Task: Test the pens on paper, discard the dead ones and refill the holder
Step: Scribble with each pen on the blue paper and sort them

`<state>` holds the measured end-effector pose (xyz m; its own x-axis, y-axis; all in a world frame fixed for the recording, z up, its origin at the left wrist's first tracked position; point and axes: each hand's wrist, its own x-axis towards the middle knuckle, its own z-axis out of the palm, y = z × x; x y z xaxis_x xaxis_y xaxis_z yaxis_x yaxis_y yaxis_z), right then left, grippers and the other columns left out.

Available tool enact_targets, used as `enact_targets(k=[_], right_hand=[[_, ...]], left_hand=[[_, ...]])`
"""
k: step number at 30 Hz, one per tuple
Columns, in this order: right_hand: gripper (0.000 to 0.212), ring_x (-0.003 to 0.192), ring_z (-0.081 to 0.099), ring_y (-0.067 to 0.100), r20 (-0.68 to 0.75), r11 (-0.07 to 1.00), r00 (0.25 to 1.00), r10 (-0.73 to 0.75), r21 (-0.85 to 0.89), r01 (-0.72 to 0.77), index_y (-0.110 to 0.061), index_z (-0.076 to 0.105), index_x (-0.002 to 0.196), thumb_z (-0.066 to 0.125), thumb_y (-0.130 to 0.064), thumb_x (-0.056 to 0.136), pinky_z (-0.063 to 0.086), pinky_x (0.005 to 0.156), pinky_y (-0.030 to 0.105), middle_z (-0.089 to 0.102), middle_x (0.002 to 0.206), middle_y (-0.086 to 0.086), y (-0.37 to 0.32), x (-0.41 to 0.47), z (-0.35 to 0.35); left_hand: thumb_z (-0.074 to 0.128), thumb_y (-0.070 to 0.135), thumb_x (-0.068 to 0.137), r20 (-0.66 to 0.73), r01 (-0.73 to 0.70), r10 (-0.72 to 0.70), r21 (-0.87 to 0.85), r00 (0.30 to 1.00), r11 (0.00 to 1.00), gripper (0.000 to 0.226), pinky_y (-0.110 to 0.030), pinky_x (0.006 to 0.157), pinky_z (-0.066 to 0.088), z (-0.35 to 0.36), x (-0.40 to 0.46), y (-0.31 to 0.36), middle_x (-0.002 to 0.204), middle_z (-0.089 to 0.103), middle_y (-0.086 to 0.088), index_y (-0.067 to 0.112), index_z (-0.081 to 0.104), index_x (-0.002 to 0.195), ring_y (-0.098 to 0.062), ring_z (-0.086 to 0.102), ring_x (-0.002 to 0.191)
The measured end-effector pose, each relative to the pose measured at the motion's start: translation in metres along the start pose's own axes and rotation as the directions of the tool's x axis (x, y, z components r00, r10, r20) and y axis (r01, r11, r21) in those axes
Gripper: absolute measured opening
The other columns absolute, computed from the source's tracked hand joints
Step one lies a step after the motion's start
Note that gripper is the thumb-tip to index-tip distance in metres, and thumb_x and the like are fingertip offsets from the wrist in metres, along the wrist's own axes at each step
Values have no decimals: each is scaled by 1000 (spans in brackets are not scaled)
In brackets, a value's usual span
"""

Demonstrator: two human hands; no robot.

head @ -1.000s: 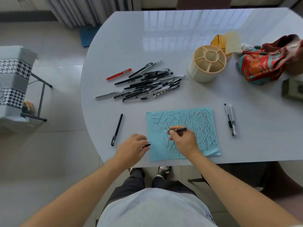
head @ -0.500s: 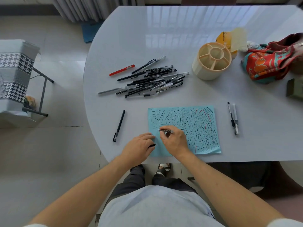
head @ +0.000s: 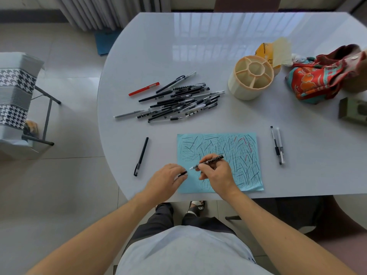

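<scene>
White table (head: 198, 56), scribbled blue paper (head: 238, 175) near its edge.
Right hand (head: 216, 173) grips a pen (head: 210, 160), left hand (head: 166, 179) pinches its cap (head: 183, 173); misjudged recapping could smear ink.

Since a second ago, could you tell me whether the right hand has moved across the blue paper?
Yes. The right hand, gripping a pen, has shifted left toward the blue paper's left edge.

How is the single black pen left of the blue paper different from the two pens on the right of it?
The single pen is all black and lies alone, left of the paper, tilted. The two pens lie side by side, close together, right of the paper, nearly straight up and down in the picture; one looks pale or clear. All three lie flat on the table, in neither hand.
</scene>
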<state>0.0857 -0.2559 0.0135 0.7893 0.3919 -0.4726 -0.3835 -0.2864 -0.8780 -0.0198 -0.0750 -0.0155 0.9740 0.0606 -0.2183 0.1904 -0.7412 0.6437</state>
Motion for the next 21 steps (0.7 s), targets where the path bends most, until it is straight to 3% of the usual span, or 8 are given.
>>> enact_targets(k=[6,10,14,17,19,21], right_hand=[[3,59,63,26,44,999,999,14,-47,-11,1,68,92,66,-1,92,61,64,40,73,80,20,-3,-3,7],[6,62,65,23,118,993,993,31,-114,-17,-6,70,93,65,-7,96,63,69,43,76,79,12,-2,-1,11],[5,61,64,21,158,989,987,44,-146,-21,-3,69,94,65,-7,96,62,69,40,75,78,11,-8,10,24],[9,64,66,16,268,969,962,58,-248,11,-8,72,93,69,-16,95,60,73,38,75,79,6,-24,32,35],[17,66,66,14,233,970,971,45,-241,13,-9,72,92,72,-26,93,61,74,39,72,79,3,-38,56,43],[23,73,66,15,92,950,995,-45,-305,71,-11,73,96,69,-33,94,60,75,39,71,85,0,-53,84,51]], left_hand=[[48,39,100,20,-2,2,2,1000,1000,23,-28,70,45,-9,3,8,88,62,12,23,64,97,-8,53,81],[50,33,100,35,21,-22,16,999,1000,20,-32,67,45,-13,4,6,79,58,10,21,63,90,-11,51,75],[53,29,99,-5,80,-80,-6,997,997,21,-32,63,37,-16,1,0,71,50,11,21,57,80,-12,46,71],[59,28,97,-103,163,-176,-121,979,979,16,-30,69,39,-22,-3,-6,79,53,9,19,69,88,-12,50,78],[60,31,97,-168,266,-292,-157,942,951,17,-31,70,43,-30,-3,-12,85,55,5,20,73,96,-15,54,80],[57,34,98,-187,383,-399,-114,898,917,19,-30,65,40,-37,-5,-22,82,52,7,22,70,91,-18,55,78]])
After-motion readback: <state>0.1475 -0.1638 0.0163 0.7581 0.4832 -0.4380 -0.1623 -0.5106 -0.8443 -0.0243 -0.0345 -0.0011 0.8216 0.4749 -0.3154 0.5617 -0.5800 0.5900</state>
